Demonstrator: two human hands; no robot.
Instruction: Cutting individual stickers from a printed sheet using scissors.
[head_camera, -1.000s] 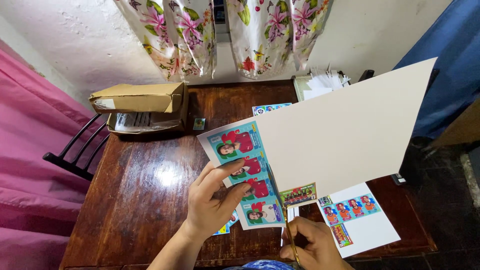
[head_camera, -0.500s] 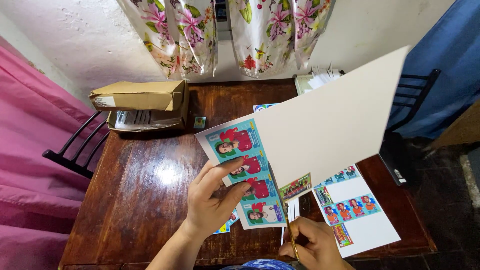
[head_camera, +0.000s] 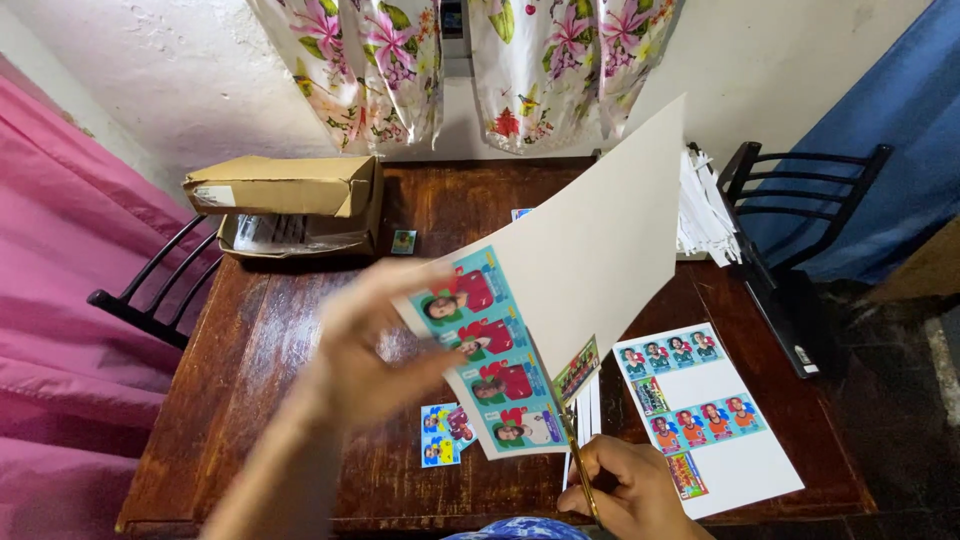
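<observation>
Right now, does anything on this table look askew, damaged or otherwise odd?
Nothing looks damaged or spilled. The left hand is motion-blurred on the printed card sheet, which folds sharply upward. The cardboard box lies askew on another at the table's back corner.

On the tabletop, a cardboard box sits at ten o'clock, with a paper stack at two o'clock. A sticker sheet lies at four o'clock, and small cut stickers lie near six. Chairs stand off both sides, at nine and three.

Left hand raised, blurred, fingers pinched; right hand low, fist closed.
</observation>
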